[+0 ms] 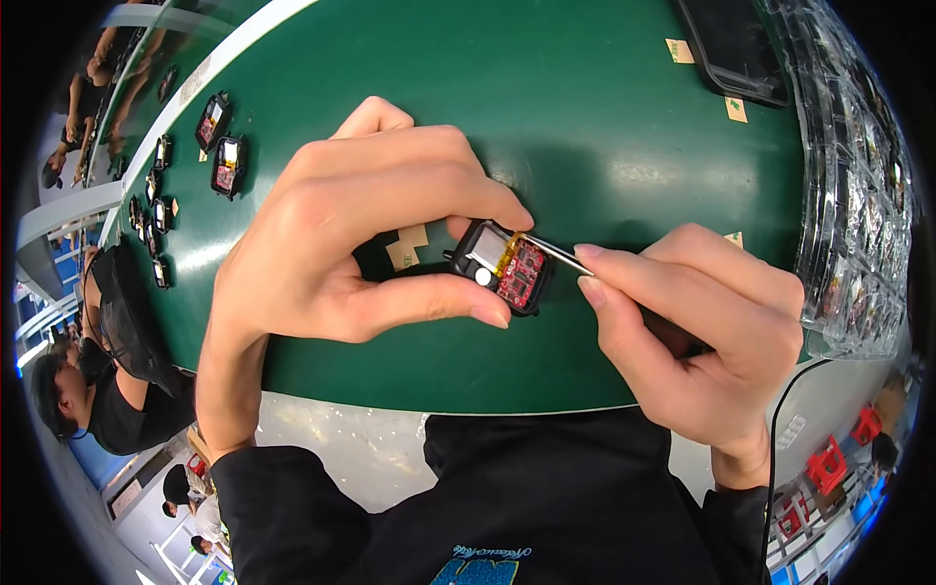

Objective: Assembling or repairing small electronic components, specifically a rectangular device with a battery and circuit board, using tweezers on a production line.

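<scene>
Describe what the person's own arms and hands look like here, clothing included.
Both hands are bare: no gloves, rings or watch show on the left hand or the right hand. The wrists and lower forearms are uncovered, and black sleeves are pushed back up the arms. The fingernails are short and unpainted.

Tweezers' [575, 261] rear half hidden inside the right hand [697, 331].

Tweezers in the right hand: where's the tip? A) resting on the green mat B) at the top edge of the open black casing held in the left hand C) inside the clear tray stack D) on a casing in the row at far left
B: the tweezers in the right hand reach the upper edge of the open black casing, by its red circuit board, which the left hand pinches above the green mat.
</scene>
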{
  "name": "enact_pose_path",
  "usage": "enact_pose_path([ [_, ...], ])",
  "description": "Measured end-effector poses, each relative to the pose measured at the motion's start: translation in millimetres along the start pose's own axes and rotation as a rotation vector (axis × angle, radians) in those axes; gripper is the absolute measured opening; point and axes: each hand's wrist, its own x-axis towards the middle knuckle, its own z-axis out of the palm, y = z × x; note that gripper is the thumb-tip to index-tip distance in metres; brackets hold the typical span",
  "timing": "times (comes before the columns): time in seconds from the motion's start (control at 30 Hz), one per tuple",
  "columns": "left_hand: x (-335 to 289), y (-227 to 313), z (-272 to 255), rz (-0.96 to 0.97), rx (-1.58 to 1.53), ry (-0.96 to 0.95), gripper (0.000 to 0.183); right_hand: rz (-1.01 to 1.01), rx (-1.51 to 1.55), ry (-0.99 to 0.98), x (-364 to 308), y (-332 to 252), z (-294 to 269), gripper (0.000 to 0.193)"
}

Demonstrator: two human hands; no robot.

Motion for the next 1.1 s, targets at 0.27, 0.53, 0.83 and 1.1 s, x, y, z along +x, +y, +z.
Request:
enact_pose_path([
  [0.27,1.9,1.7,-1.4,-0.002,0.001,-0.018,0.062,-0.006,0.009,-0.006,-0.8,3.7,0.4,0.028],
  [0.53,1.2,3.6,-0.6,-0.015,-0.02,-0.006,0.06,-0.004,0.023,0.037,-1.5,0.4,2.5,0.025],
  [0.83,-0.2,11.9,13.2,-0.065,0.018,0.103,0.061,0.004,-0.043,0.077,-8.2,-6.1,5.3,0.028],
  [1.1,3.3,15.6,19.0,-0.044,0.055,0.16,0.064,-0.075,-0.108,0.159,-11.3,-0.5,12.3,0.03],
])
